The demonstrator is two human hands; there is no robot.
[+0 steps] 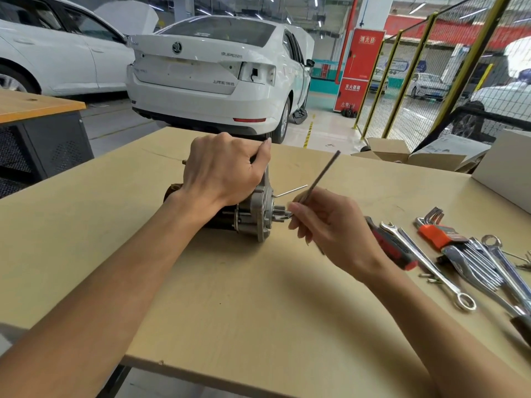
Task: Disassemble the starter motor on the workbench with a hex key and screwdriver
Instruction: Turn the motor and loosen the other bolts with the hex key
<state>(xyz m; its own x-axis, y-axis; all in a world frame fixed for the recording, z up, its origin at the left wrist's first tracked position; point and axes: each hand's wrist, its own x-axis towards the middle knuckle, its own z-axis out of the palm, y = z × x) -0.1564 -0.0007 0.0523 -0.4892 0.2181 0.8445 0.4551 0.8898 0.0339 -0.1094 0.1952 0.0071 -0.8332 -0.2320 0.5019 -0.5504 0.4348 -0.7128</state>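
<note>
Steadying starter motor (253, 214) mid-bench, left hand (224, 170) clamped on housing | right hand (324, 225) pinching hex key (319, 179) | we risk key camming out, rounding bolt

left hand (222, 168) grips top of starter motor (253, 214), which lies on its side on workbench (230, 297). right hand (330, 225) pinches dark hex key (321, 176) at motor's end face, long arm slanting up and away. second, silver hex key (290, 191) sticks out of same face. right of hand: red-black screwdriver (393, 248), combination wrenches (431, 262), orange hex key set (436, 234). cardboard boxes (402, 156) at far edge. white sedan (218, 73) behind bench.
</note>
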